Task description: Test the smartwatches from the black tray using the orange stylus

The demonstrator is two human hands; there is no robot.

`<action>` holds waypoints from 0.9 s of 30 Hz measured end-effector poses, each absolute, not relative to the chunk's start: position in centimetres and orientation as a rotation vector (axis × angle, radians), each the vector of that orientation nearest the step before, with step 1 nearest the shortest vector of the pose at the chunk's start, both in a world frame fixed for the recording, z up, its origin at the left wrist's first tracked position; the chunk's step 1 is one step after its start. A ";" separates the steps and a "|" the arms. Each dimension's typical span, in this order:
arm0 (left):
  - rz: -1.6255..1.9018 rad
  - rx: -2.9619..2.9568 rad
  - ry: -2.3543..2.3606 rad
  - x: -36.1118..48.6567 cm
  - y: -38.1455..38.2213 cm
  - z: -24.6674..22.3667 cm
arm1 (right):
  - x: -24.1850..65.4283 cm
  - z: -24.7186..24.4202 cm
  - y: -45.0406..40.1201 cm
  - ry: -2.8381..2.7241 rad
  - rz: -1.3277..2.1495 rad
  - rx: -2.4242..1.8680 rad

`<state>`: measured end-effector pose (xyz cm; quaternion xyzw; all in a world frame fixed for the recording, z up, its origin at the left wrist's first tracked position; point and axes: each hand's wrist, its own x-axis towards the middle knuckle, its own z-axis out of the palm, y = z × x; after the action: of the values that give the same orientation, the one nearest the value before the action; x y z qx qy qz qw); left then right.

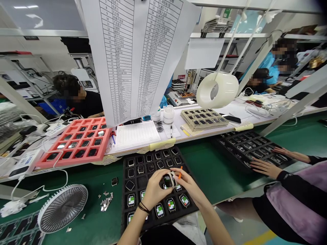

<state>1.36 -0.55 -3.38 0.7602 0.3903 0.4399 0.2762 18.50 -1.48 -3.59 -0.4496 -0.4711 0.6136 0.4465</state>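
A smartwatch (pixel 168 180) with a pale frame and dark screen is held up between my hands, above a black foam tray (pixel 139 182). My left hand (pixel 156 188) curls its fingers and thumb around the watch's left side. From the right, my right hand (pixel 189 185) grips the watch's edge with closed fingers. A slim orange piece (pixel 180 172) sticks up at my right fingers; its kind is unclear. Below, several watches in the tray's near rows show lit green-and-white screens, such as one watch (pixel 159 210). The far rows hold watches with dark screens.
A small fan (pixel 63 208), metallic scraps (pixel 106 202) and a lone watch (pixel 114 181) lie left on the green bench. A red tray (pixel 98 151) sits on the shelf beyond. Printed paper (pixel 138 61) and a tape roll (pixel 230 90) hang ahead. At right, a co-worker's hands (pixel 265 166) touch another tray.
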 end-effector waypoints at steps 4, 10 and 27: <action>1.279 2.042 1.017 1.3 -0.7 -2.6 | 18.9 -3.2 -1.6 -1.015 1.747 -0.961; 1.345 2.110 1.000 1.3 -0.7 -2.6 | 18.4 -2.6 -1.6 -1.021 1.742 -0.919; 1.448 2.179 0.943 1.4 -1.2 -2.6 | 17.5 -2.3 -2.0 -1.010 1.661 -0.981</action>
<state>1.44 -1.21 -2.58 0.7708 0.3336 0.5122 0.1794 17.50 -1.96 -2.27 -0.3992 -0.4109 0.6758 0.4638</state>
